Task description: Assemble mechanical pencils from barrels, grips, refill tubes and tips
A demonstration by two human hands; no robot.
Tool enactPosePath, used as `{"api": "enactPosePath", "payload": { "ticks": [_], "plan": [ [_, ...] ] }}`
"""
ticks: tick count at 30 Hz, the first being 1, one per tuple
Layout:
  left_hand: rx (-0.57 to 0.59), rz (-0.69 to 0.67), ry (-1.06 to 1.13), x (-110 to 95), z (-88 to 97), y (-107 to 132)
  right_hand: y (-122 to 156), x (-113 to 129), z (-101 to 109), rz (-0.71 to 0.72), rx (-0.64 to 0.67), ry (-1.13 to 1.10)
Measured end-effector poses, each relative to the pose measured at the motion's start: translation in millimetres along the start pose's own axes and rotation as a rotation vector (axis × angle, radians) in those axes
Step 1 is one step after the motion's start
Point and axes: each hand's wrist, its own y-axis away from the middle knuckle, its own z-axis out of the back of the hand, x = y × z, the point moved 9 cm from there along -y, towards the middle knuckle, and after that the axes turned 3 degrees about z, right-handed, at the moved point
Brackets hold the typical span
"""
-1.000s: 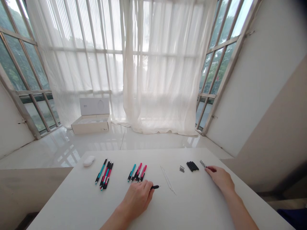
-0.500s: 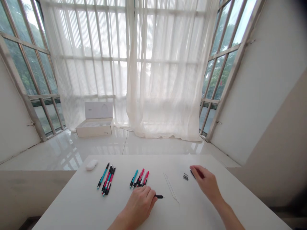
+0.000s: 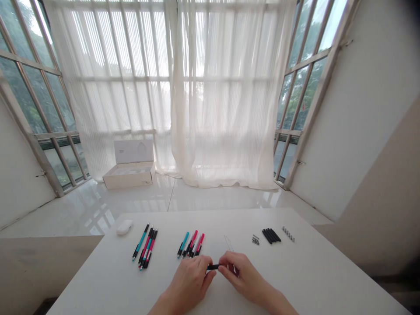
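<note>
The fingers of the left hand and right hand are closed, pinching opposite ends of a short black plastic pen barrel over the white surface. Thin clear rods lie partly behind the right hand. Just beyond the left hand lie slim teal and pink pens. Farther right sit black barrels and small metal parts.

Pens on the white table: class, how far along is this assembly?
Done, it seems: the left pen bundle and the middle pen bundle, teal and pink, look assembled. In hand: the left hand and the right hand hold a black pen part between them. Left: black barrels, a metal-parts cluster, a metal-parts row and thin clear rods.
</note>
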Motion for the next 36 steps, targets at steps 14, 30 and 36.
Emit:
{"api": "enactPosePath", "payload": {
  "ticks": [14, 30, 36],
  "plan": [
    [-0.01, -0.002, 0.068, -1.9, 1.8, 1.0, -1.5, -1.2, -5.2, -0.016, 0.018, 0.017],
    [-0.007, -0.008, 0.116, -0.3, -0.5, -0.9, -0.7, 5.7, 1.6, -0.052, 0.036, -0.236],
    [0.003, 0.011, 0.067, 0.5, -1.4, 0.4, -0.8, -0.9, -7.1, -0.075, 0.095, -0.179]
  ]
}}
